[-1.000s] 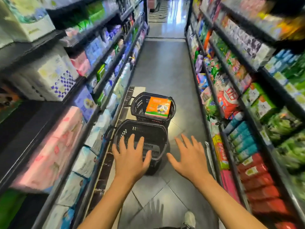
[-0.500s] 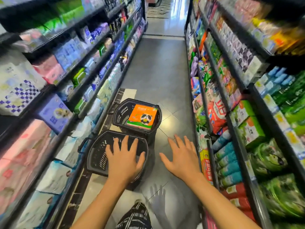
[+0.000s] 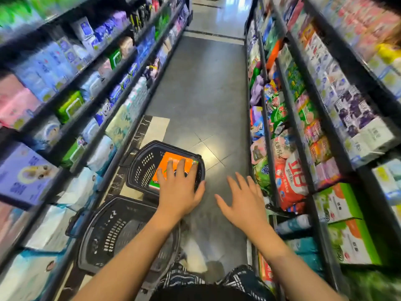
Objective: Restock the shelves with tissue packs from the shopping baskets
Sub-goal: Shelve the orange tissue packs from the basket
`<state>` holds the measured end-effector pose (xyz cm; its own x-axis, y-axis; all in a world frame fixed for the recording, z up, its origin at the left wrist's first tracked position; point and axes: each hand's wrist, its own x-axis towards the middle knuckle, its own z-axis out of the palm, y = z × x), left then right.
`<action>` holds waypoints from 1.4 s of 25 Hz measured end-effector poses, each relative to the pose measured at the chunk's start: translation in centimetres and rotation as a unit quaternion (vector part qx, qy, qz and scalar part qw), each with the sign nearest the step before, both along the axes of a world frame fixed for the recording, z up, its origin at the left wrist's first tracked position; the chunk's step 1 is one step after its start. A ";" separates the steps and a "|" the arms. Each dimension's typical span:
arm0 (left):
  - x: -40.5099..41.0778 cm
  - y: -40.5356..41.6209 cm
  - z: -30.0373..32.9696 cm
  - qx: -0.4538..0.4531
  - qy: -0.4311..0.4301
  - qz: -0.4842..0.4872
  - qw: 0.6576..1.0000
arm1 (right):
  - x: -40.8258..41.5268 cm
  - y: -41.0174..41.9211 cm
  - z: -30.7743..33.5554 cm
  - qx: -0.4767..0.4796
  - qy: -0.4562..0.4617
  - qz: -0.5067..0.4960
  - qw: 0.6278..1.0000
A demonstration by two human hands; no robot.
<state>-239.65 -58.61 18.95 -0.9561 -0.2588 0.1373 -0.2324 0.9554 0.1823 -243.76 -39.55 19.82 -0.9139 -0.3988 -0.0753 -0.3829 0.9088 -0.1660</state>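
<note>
Over a black perforated plastic basket, left hand spread above orange pack; right hand splayed, empty.

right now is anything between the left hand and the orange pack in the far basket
Nothing visible. The left hand is spread open over the orange pack in the far basket, with no item between them; whether it touches cannot be told.
</note>
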 end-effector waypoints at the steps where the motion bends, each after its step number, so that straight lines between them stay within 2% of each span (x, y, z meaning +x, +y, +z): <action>1: -1.7 -0.6 -0.1 -0.003 -0.001 -0.001 1.000 | -1.9 -0.5 -0.2 0.000 -0.009 -0.001 1.000; 7: -10.2 -4.4 -3.3 -0.002 -0.060 0.063 0.996 | -13.8 -5.3 -3.3 0.001 -0.049 0.048 0.998; 13: -19.6 -6.2 -5.7 0.017 -0.115 0.183 0.976 | -26.3 -10.8 -6.7 0.000 -0.070 0.162 0.984; 18: -23.7 -9.4 -10.5 0.013 -0.165 0.204 0.965 | -30.5 -14.3 -12.9 0.045 -0.099 0.168 0.980; 23: -26.4 -14.9 -21.4 0.019 -0.211 0.180 0.961 | -31.7 -16.9 -23.5 0.090 -0.199 0.101 0.971; 25: -27.2 -17.6 -27.8 0.020 -0.239 0.178 0.954 | -32.0 -18.4 -29.4 0.093 -0.261 0.072 0.958; 27: -27.6 -19.8 -34.3 0.025 -0.282 0.175 0.943 | -31.8 -19.8 -35.1 0.074 -0.321 0.033 0.944; 30: -28.3 -22.6 -43.0 0.046 -0.313 0.196 0.928 | -31.8 -21.8 -43.2 0.009 -0.399 -0.081 0.914; 32: -28.4 -24.4 -47.9 0.123 -0.328 0.244 0.904 | -32.1 -22.9 -47.4 -0.009 -0.433 -0.162 0.887; 35: -28.4 -26.1 -51.8 0.296 -0.305 0.282 0.860 | -32.4 -23.8 -51.0 -0.050 -0.465 -0.241 0.850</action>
